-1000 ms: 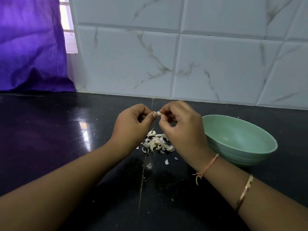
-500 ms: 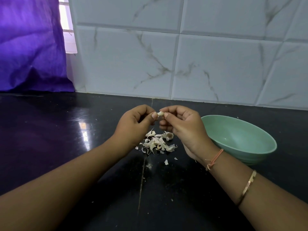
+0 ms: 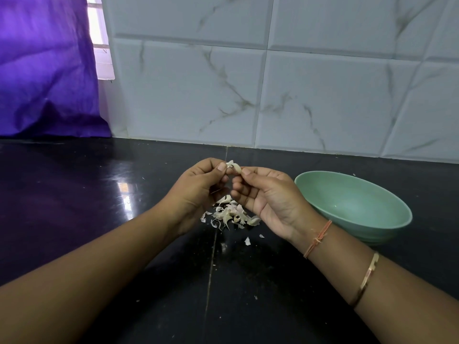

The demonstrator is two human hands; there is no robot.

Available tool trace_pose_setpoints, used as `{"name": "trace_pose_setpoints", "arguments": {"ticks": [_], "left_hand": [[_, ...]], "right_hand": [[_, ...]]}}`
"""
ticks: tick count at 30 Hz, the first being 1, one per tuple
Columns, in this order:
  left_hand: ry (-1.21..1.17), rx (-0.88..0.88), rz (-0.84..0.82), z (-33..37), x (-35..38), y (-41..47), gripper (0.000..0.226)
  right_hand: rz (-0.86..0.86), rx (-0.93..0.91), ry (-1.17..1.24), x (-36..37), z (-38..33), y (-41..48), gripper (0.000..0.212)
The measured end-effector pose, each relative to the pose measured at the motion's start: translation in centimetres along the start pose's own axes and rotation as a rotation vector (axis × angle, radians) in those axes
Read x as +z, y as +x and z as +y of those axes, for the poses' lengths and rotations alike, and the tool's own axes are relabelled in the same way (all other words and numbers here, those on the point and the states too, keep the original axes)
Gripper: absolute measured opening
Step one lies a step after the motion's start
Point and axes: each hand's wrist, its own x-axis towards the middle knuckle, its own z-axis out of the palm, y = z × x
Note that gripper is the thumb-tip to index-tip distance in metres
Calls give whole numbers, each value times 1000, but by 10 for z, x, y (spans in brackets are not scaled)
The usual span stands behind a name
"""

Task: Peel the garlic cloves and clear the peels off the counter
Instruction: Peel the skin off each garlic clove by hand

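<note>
A small pale garlic clove (image 3: pixel 233 167) is held above the black counter between both hands. My left hand (image 3: pixel 198 187) pinches its left end with thumb and curled fingers. My right hand (image 3: pixel 268 194), palm turned up, pinches its right end with thumb and forefinger. Under the hands lies a pile of white garlic peels (image 3: pixel 232 214) on the counter, and two loose flakes (image 3: pixel 247 241) lie a little nearer to me. A pale green bowl (image 3: pixel 387 228) stands to the right of my right wrist; the part of its inside that I see holds nothing.
The black counter (image 3: pixel 74 207) runs left and toward me, with small crumbs scattered on it. A white marble-tiled wall (image 3: pixel 298 95) closes the back. A purple curtain (image 3: pixel 44 70) hangs at the far left.
My right hand has rolled palm-up and dropped its wrist. More of the clove and its loosened skin shows between the fingertips. The left hand has barely moved.
</note>
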Motion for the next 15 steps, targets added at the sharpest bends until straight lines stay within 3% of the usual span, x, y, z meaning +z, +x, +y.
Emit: {"name": "trace_pose_setpoints", "arguments": {"ticks": [7, 10, 15], "left_hand": [[401, 126, 240, -4, -7, 2, 20], [397, 130, 194, -5, -8, 1, 4], [364, 179, 177, -2, -6, 1, 11]], "right_hand": [[47, -31, -58, 3, 1, -1, 25], [59, -39, -75, 3, 1, -1, 26], [88, -60, -148, 2, 3, 0, 27]]}}
